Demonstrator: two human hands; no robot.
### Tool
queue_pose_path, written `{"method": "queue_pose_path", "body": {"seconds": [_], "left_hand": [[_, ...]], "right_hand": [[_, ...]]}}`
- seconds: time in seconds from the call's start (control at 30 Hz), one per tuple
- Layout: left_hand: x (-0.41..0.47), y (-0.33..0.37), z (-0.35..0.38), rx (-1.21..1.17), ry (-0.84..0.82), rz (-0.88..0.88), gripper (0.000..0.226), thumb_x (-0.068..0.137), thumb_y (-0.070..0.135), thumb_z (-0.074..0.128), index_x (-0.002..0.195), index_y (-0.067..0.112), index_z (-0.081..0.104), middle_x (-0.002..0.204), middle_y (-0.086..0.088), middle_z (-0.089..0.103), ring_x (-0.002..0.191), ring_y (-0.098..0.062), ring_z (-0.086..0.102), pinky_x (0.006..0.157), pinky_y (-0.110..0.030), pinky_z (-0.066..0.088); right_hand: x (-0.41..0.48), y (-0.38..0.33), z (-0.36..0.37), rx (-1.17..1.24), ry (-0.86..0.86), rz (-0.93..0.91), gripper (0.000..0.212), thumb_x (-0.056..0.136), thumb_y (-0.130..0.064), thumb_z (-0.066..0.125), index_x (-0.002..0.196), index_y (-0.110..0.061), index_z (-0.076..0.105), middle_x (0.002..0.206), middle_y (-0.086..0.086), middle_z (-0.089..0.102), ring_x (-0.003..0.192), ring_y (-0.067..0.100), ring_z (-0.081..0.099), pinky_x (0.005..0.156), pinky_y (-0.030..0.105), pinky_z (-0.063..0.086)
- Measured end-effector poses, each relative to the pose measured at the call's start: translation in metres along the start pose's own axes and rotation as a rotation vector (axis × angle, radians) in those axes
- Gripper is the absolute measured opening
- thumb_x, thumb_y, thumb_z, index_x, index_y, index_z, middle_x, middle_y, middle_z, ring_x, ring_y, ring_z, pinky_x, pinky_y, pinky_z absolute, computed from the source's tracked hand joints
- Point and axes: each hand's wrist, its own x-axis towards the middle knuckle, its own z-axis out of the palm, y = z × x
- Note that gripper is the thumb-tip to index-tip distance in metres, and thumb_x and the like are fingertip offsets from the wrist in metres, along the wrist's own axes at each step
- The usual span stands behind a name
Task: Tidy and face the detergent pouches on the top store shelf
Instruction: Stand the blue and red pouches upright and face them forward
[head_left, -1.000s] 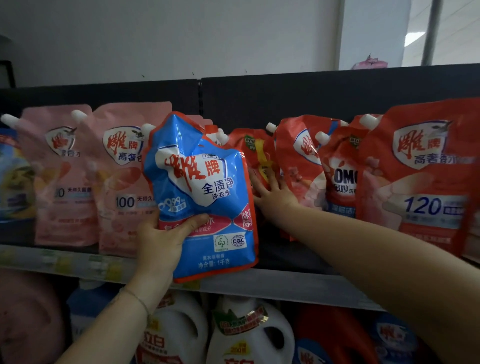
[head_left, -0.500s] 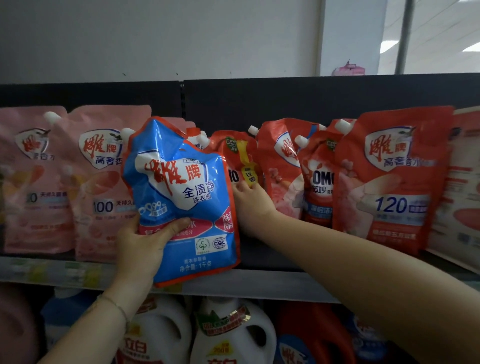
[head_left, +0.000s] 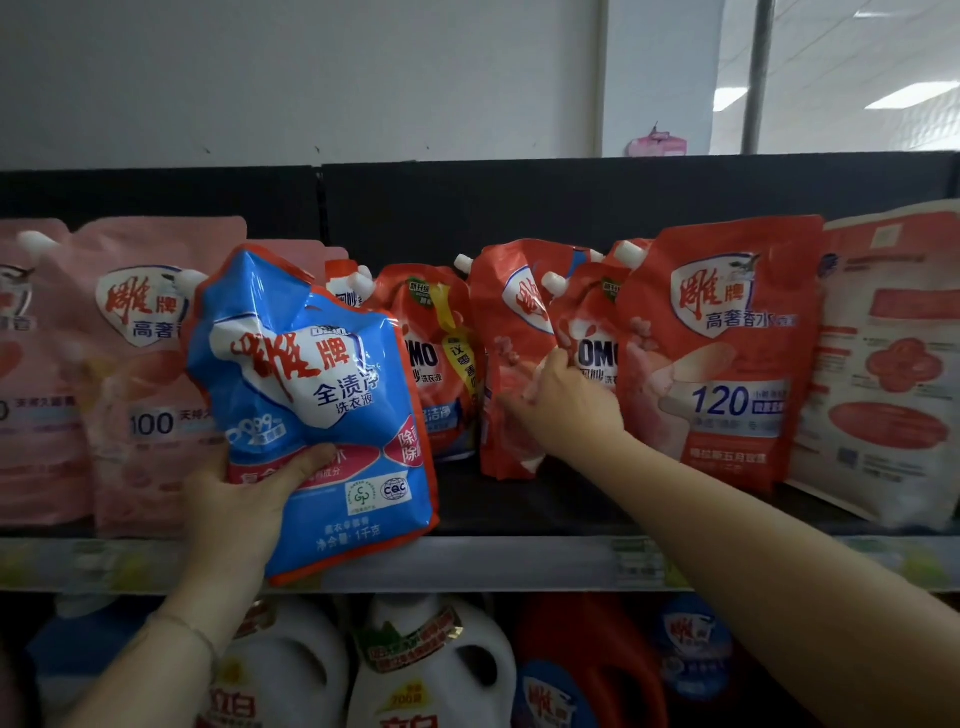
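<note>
My left hand (head_left: 244, 501) grips a blue detergent pouch (head_left: 306, 395) by its lower left, holding it up in front of the top shelf's edge (head_left: 519, 564). My right hand (head_left: 563, 402) reaches to the middle of the shelf and pinches a red pouch (head_left: 511, 332) that leans to the left. An OMO red pouch (head_left: 431, 343) stands left of it and another OMO pouch (head_left: 592, 332) right of it. A large red pouch marked 120 (head_left: 727, 353) stands upright further right. Pink pouches (head_left: 140, 364) fill the shelf's left side.
A pale pouch with its back side out (head_left: 888, 374) leans at the far right. Below the shelf stand white detergent bottles (head_left: 431, 665), a red bottle (head_left: 587, 660) and a blue one. A dark back panel (head_left: 519, 202) runs behind the pouches.
My right hand moved right from the OMO pouch beside the blue pouch to the leaning red pouch and took hold of it. The view shifted right; my left hand kept holding the blue pouch.
</note>
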Motion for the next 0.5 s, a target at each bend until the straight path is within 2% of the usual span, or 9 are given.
{"method": "queue_pose_path", "body": {"seconds": [0.1, 0.17, 0.27, 0.37, 0.5], "left_hand": [[-0.001, 0.001, 0.0, 0.008, -0.004, 0.009, 0.027, 0.068, 0.012, 0.082, 0.078, 0.026, 0.061, 0.08, 0.009, 0.064, 0.071, -0.011, 0.062, 0.061, -0.024, 0.046], [0.0, 0.001, -0.001, 0.016, -0.01, 0.015, 0.026, 0.068, 0.012, 0.082, 0.079, 0.026, 0.061, 0.081, 0.009, 0.065, 0.073, -0.011, 0.063, 0.063, -0.026, 0.047], [-0.001, 0.003, -0.002, 0.015, -0.019, 0.008, 0.026, 0.069, 0.012, 0.082, 0.08, 0.025, 0.062, 0.082, 0.006, 0.066, 0.073, -0.013, 0.064, 0.065, -0.028, 0.049], [-0.002, 0.005, -0.001, 0.003, -0.031, -0.004, 0.026, 0.07, 0.011, 0.081, 0.08, 0.025, 0.061, 0.081, 0.007, 0.065, 0.072, -0.012, 0.063, 0.06, -0.025, 0.047], [0.0, 0.005, -0.002, -0.007, -0.04, -0.029, 0.025, 0.069, 0.014, 0.081, 0.082, 0.024, 0.063, 0.083, 0.004, 0.067, 0.073, -0.016, 0.066, 0.061, -0.028, 0.05]], "right_hand": [[0.011, 0.012, 0.001, 0.093, -0.139, 0.139, 0.078, 0.087, -0.072, 0.038, 0.123, -0.003, 0.045, 0.114, 0.014, 0.061, 0.1, 0.034, 0.061, 0.077, 0.039, 0.047], [0.016, 0.014, 0.002, 0.103, -0.174, 0.171, 0.077, 0.088, -0.073, 0.031, 0.118, -0.005, 0.053, 0.11, 0.013, 0.062, 0.096, 0.032, 0.061, 0.075, 0.038, 0.048], [0.018, 0.007, 0.006, 0.187, -0.192, 0.139, 0.057, 0.099, -0.054, 0.03, 0.113, -0.006, 0.057, 0.108, 0.013, 0.062, 0.096, 0.031, 0.06, 0.079, 0.037, 0.049], [0.011, 0.0, 0.016, 0.135, -0.094, 0.047, 0.037, 0.102, -0.033, 0.034, 0.108, -0.007, 0.059, 0.101, 0.014, 0.066, 0.089, 0.031, 0.062, 0.071, 0.034, 0.047], [-0.005, -0.007, 0.015, 0.164, 0.057, -0.095, 0.039, 0.101, -0.035, 0.038, 0.094, -0.007, 0.064, 0.084, 0.01, 0.064, 0.072, 0.029, 0.059, 0.062, 0.031, 0.04]]}}
